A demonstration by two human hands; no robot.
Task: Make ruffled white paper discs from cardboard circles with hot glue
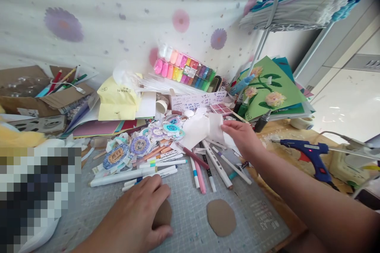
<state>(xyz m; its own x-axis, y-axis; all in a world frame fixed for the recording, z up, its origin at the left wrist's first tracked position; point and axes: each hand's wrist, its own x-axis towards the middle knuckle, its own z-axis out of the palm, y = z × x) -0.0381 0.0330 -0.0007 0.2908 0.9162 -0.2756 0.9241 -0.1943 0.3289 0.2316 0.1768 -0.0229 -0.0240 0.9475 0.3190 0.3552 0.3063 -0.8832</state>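
Note:
My left hand (139, 213) rests low on the grey cutting mat (190, 221), thumb and fingers curled round a brown cardboard oval (162, 214) that it partly hides. A second rounded cardboard piece (221, 218) lies flat to the right of it. Farther back, my right hand (242, 136) pinches the edge of a piece of white paper (216, 128) between thumb and fingers, over the pile. Close by are more white paper (195, 131) and several scattered markers (218, 166). Decorated paper cutouts (140, 145) in blue, purple and brown are heaped to the left.
A blue glue gun (310, 153) with a lit red light lies on the wooden table at right. Behind the pile are a pack of coloured clay (184, 69), a yellow paper bag (118, 99) and green card with flowers (271, 87). A cardboard box (22, 101) stands far left.

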